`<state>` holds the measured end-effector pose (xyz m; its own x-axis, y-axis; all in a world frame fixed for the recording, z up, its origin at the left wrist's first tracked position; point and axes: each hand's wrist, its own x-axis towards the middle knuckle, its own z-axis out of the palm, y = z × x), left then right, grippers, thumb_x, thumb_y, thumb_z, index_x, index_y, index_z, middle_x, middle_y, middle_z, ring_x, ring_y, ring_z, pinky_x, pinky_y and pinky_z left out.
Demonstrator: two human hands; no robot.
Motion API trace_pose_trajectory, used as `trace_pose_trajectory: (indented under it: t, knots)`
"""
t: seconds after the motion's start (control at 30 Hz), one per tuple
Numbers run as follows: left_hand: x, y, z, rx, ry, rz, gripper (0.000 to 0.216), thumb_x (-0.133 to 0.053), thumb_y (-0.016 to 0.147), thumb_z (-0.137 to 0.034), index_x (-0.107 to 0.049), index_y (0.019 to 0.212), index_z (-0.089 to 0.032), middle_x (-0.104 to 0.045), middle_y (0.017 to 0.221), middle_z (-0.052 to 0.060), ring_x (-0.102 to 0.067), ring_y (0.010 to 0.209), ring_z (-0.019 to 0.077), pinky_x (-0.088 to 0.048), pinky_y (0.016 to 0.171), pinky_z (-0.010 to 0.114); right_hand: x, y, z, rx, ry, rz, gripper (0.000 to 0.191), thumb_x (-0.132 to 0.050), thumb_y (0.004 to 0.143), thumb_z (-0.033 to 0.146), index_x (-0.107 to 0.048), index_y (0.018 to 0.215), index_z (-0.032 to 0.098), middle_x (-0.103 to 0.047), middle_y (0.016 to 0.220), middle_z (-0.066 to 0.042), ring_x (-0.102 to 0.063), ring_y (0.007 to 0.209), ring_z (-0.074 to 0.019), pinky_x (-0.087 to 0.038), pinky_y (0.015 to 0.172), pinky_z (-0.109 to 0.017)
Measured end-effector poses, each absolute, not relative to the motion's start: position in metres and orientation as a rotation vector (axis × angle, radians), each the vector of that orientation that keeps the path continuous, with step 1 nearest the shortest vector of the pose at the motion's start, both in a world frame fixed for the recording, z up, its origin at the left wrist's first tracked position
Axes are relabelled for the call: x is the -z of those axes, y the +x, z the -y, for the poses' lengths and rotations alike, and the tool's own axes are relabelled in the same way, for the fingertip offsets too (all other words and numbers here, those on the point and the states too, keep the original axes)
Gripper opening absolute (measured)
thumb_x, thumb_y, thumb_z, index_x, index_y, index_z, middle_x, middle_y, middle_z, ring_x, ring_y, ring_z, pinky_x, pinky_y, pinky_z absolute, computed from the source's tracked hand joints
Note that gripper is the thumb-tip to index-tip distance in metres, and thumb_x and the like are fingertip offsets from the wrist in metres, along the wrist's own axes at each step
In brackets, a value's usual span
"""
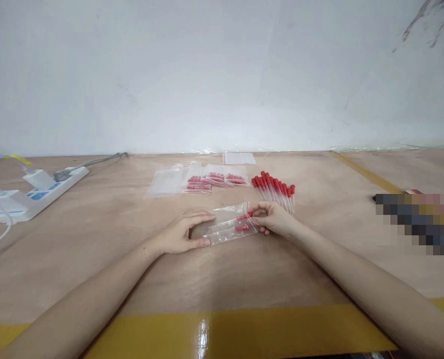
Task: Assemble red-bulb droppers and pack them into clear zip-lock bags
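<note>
A clear plastic zip bag [225, 232] lies on the table between my hands, with a red-topped dropper [242, 227] inside it. My left hand [184, 232] is spread at the bag's left end, thumb and fingertips touching its edges. At the right end, the fingers of my right hand [272, 217] are pinched round another red-topped dropper [244, 216] at the bag's mouth. My fingers partly hide it, so how far it is inside I cannot tell. Just behind my right hand lies a fanned pile of droppers [278, 189] with red bulbs and clear stems.
Several filled bags [216, 177] of red-topped droppers lie behind the hands, beside flat clear bags [165, 182]. A white-looking bag [239, 158] is near the wall. A power strip [53, 194] with plugs and cables stands left. A blurred dark object [420, 224] lies right.
</note>
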<state>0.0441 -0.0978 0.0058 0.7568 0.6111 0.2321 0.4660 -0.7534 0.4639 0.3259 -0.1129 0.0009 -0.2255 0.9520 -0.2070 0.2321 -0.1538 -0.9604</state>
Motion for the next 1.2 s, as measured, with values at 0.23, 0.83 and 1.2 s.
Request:
trace_pose_trajectory:
  t: [0.23,0.83,1.2]
  knots:
    - [-0.004,0.043,0.097,-0.546,2.582,-0.813,0.057,-0.063,0.073,-0.041,-0.047,0.124,-0.024,-0.051,0.126,0.006,-0.044,0.118,0.0231,-0.034,0.1,0.042,-0.001,0.33,0.112,-1.486,-1.342,1.606,0.028,-0.065,0.069,0.039,-0.064,0.082,0.015,-0.05,0.046,0.005,-0.045,0.041,-0.0044,-0.041,0.041,-0.017]
    - [-0.003,0.042,0.096,-0.456,2.557,-0.821,0.042,-0.062,0.075,-0.04,-0.057,0.114,-0.028,-0.046,0.132,0.006,-0.038,0.124,0.0243,-0.027,0.103,0.048,-0.022,0.361,0.057,-0.291,-1.748,1.683,0.019,-0.056,0.071,0.029,-0.064,0.083,0.016,-0.063,0.071,-0.004,-0.056,0.062,-0.0135,-0.043,0.06,-0.026]
    - [-0.003,0.041,0.096,-0.471,2.539,-0.809,0.041,-0.062,0.074,-0.04,-0.057,0.114,-0.028,-0.046,0.131,0.006,-0.038,0.124,0.0234,-0.026,0.103,0.047,-0.025,0.375,0.012,-0.204,-1.878,1.538,0.023,-0.056,0.07,0.035,-0.067,0.078,0.016,-0.067,0.079,-0.007,-0.059,0.075,-0.0185,-0.043,0.069,-0.029]
